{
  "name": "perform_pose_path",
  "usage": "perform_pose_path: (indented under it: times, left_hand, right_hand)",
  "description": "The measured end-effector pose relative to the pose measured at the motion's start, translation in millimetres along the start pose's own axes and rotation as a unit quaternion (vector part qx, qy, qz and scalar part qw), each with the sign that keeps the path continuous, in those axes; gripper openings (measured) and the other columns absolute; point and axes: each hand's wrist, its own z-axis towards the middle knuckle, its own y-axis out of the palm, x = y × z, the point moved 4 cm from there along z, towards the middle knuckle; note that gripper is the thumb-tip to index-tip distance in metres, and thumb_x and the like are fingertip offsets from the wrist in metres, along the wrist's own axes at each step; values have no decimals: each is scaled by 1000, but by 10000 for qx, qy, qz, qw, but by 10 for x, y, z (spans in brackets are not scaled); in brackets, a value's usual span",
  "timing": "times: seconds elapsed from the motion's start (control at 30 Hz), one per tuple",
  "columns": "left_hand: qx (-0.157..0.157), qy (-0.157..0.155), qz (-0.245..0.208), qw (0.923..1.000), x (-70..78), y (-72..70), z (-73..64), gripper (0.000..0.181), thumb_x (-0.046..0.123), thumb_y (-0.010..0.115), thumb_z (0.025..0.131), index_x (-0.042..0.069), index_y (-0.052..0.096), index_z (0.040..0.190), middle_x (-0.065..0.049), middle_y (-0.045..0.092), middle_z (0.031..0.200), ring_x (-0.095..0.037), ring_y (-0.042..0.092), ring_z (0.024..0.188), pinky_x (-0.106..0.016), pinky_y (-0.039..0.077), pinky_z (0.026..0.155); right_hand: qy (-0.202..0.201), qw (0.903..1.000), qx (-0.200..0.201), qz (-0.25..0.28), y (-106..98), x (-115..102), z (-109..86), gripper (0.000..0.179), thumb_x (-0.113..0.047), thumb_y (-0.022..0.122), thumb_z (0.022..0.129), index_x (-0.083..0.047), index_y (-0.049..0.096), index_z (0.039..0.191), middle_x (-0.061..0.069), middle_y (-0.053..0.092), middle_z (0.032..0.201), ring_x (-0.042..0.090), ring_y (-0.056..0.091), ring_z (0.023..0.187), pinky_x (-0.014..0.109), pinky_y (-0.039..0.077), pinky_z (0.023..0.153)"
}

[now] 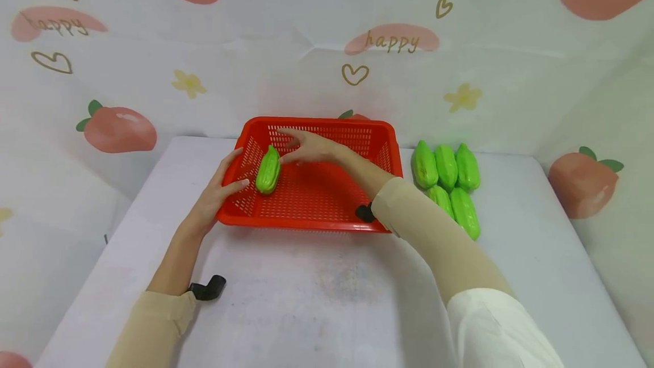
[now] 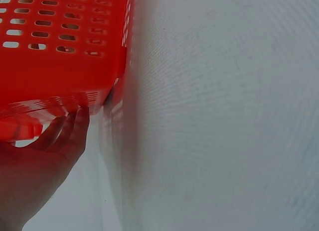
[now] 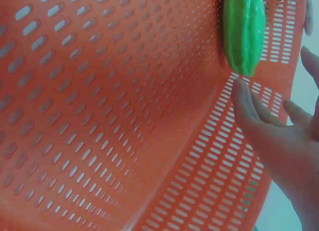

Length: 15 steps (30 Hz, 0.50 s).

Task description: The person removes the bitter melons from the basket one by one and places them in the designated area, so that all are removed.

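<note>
A red plastic basket [image 1: 306, 223] with slotted walls stands on the table. Inside, near its left wall, lies one green ridged gourd [image 1: 268, 172], its pointed tip toward the back. My left hand [image 1: 206, 203] grips the basket's left side, thumb over the rim and fingers along the outer wall. In the left wrist view those fingers [image 2: 70, 129] lie against the red plastic. Over the basket's interior reaches my right hand [image 1: 309, 147], its fingers spread and holding nothing. The right wrist view has a fingertip close to the end of the gourd [image 3: 243, 34].
Several more green gourds [image 1: 446, 166] lie in two rows on the table right of the basket, partly hidden by my right sleeve. Behind the table [image 1: 317, 300] hangs a white cloth [image 1: 286, 33] printed with fruit and hearts. Small black devices [image 1: 208, 288] sit at both wrists.
</note>
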Motion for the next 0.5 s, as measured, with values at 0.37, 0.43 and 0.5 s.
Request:
perform_pose_path:
  times: [0.37, 0.43, 0.5]
  left_hand:
    - [-28, -12, 26, 10000, 19, -12, -5, 69, 27, 53, 101, 42, 15, 157, -8, 22, 156, -31, 39, 129, -31, 55, 87]
    - [-58, -4, 35, 10000, 25, -1, -12, 70, 28, 53, 101, 42, 14, 157, -8, 22, 156, -31, 38, 130, -32, 55, 87]
    - [-96, -3, 42, 9999, 28, 17, -14, 70, 27, 53, 102, 41, 13, 157, -9, 21, 157, -31, 38, 130, -32, 55, 88]
  right_hand:
    - [161, 9974, -307, -626, 157, 67, 203, 84, -28, 73, 91, -17, 25, 158, 9, 36, 155, 22, 49, 128, 31, 53, 90]
    - [132, 9965, -367, -739, 210, -17, 141, 82, -26, 71, 92, -14, 24, 158, 11, 40, 151, 23, 51, 122, 31, 53, 90]
    - [139, 9955, -426, -838, 244, -10, 152, 84, -28, 72, 92, -13, 23, 158, 11, 42, 148, 21, 52, 117, 29, 53, 89]
